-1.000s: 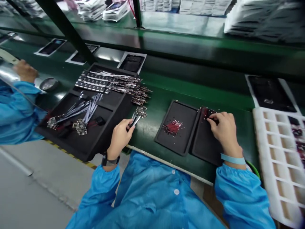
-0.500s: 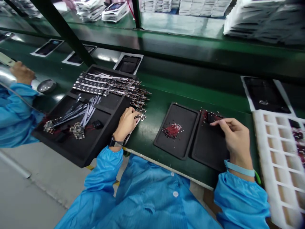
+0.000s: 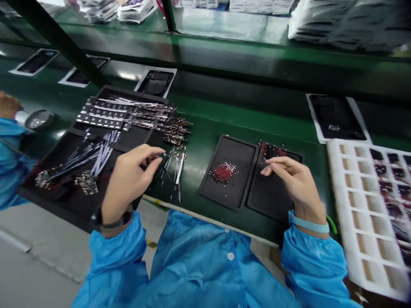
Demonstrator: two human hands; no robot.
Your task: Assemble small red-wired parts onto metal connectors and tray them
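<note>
My left hand (image 3: 130, 179) is raised above the edge of a large black tray (image 3: 64, 201), thumb and forefinger pinched on the end of a small flex-cable part (image 3: 165, 164) that hangs over the green bench. More such parts (image 3: 176, 136) lie in a fan at the tray's corner. My right hand (image 3: 293, 182) rests on a small black tray (image 3: 272, 188), fingers curled loosely near a scatter of tiny red pieces (image 3: 269, 150); whether it holds one is unclear. A second small black tray (image 3: 234, 188) beside it carries a red heap (image 3: 222, 172).
A white foam grid tray (image 3: 369, 214) stands at the right. Another person's blue sleeve (image 3: 9, 171) is at the left edge near a round metal dish (image 3: 38, 119). Phone frames on white sheets (image 3: 156, 82) lie along the belt behind. A dark post (image 3: 54, 40) slants at upper left.
My left hand has drawn back from the fanned parts and lifted, pinching one cable part. My right hand has shifted slightly left on its tray. The view has swung right.
</note>
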